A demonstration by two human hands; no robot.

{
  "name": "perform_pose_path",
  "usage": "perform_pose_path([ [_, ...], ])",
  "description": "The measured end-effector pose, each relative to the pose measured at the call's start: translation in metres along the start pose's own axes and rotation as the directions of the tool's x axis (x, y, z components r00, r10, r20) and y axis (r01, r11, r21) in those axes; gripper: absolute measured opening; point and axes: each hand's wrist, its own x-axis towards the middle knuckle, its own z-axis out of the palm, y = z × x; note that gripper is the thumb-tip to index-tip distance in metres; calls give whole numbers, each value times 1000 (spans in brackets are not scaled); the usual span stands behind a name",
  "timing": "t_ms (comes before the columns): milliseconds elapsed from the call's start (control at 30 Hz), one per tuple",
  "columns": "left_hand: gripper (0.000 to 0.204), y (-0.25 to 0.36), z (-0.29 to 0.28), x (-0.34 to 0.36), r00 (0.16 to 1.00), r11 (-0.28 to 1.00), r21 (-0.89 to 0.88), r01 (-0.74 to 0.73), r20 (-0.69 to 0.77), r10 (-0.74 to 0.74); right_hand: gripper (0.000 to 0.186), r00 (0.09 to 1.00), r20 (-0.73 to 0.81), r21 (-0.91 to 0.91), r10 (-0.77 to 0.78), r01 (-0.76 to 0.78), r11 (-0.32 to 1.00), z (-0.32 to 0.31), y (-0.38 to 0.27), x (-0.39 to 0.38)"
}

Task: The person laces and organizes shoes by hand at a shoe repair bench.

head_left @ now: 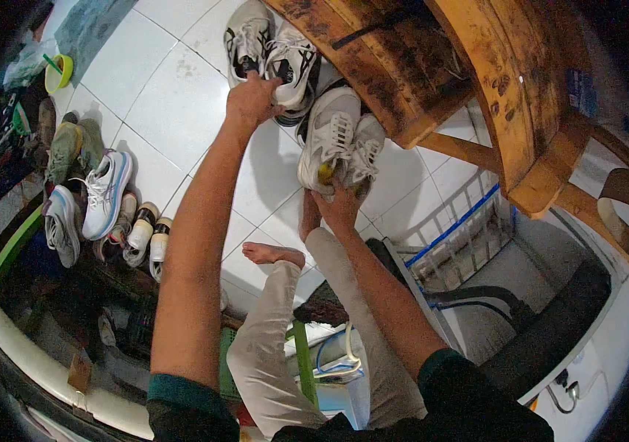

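1. Your left hand [252,96] reaches far out to the white sneaker with dark stripes [292,62] near the wooden bench [395,81]. The fingers curl over its heel and collar, closed on it in a grip.
2. That sneaker lies on the white tiled floor [174,96], touching a second striped sneaker [246,37] on its left.
3. Your right hand [338,206] is at the heel end of a grey-white sneaker [329,136], which stands tilted against the bench edge. The fingers wrap the lower end; how tightly, you probably cannot tell, since the shoe hides the fingertips.
4. A matching grey-white shoe [367,147] leans just beside it, touching.
5. Your bare foot [274,254] rests on the floor below both hands.
6. To the left, well apart, a row of shoes includes a white-and-blue running shoe [106,193].
7. A green bowl [58,72] sits near the upper left corner.
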Motion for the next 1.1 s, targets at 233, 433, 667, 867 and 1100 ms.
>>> perform_pose_path([
  [233,47,10,-7,-52,995,993,-117,2,-97,-14,64,999,33,-30,-10,11,999,3,39,2],
  [433,39,1,15,-217,957,937,-269,224,-121,-263,60,978,200,-54,60,-50,997,-49,-25,-15],
  [667,40,-32,167,-305,870,840,-331,431,-95,-484,44,682,597,360,-423,243,901,-9,-145,25],
  [867,42,-31,200,-305,845,803,-312,508,364,-392,32,374,841,-112,-392,828,550,124,-146,104],
  [1100,39,-103,169,-260,915,840,-365,402,128,-383,25,458,823,-153,-335,747,647,180,-129,37],
])
